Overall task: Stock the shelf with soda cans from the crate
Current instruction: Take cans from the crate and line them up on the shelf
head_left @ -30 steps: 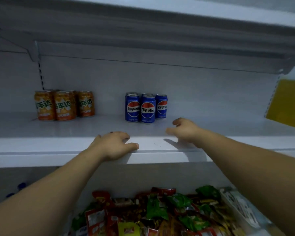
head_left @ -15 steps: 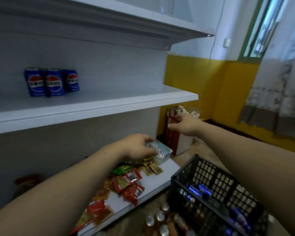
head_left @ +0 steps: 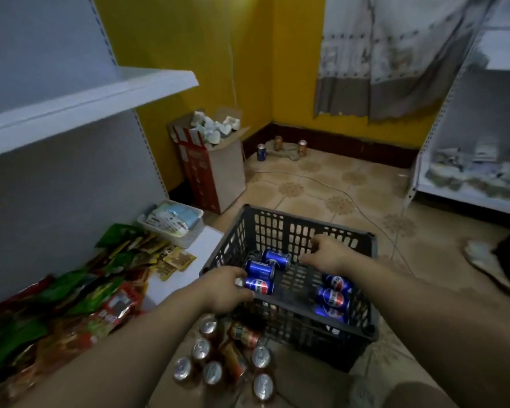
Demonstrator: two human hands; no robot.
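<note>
Stockroom floor, near to far: loose cans (head_left: 212, 360) stand and lie by the person's feet, silver tops up, just in front of the black crate (head_left: 289, 222). L hand (head_left: 221, 290) reaches over the crate's near-left rim; its grip appears to curl round the end of the nearest blue can (head_left: 259, 285), though blur hides the fingertips. That can lies on its side w/ two more blue cans (head_left: 268, 265) beside it. R hand (head_left: 327, 254) hovers inside the crate farther back, grip half-bent, holding nothing. Three other blue cans (head_left: 333, 298) lie along the crate's right wall. Left of the crate, snack packets (head_left: 71, 295) and a white basket (head_left: 174, 219) sit on the bottom shelf; the white shelf (head_left: 100, 92) juts out above. Beyond: a cardboard box (head_left: 215, 169), then three cans (head_left: 261, 151) at the yellow wall's foot.
</note>
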